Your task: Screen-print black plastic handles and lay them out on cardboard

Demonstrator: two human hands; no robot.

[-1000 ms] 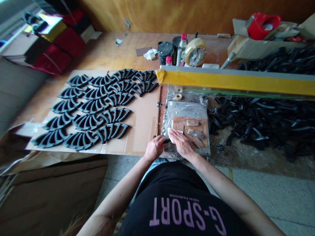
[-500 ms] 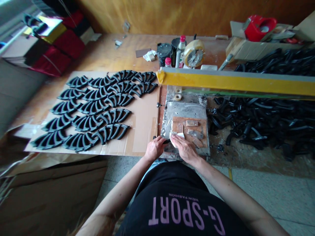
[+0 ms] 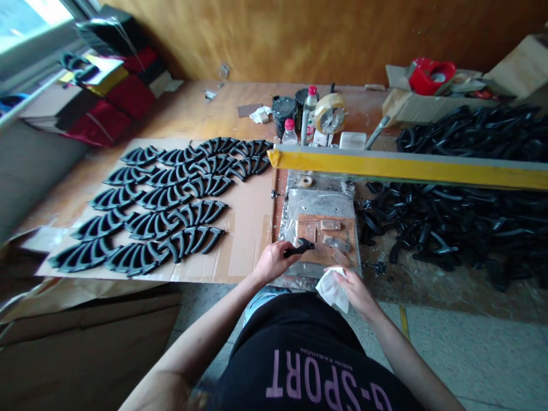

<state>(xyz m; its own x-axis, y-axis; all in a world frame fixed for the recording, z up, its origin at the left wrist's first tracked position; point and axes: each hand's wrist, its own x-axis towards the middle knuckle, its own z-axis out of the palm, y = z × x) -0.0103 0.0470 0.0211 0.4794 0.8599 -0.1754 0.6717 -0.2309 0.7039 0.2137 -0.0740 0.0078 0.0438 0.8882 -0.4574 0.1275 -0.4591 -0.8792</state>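
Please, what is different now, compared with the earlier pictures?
The right hand has drawn the white cloth away from the black part, toward the black shirt and rightward. Nothing was visibly let go; the left hand still holds the part. The rows of black pieces on the cardboard look unchanged.

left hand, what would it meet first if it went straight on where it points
The left hand would probably bring its black part against the middle small block; height is unclear, so it might pass above.
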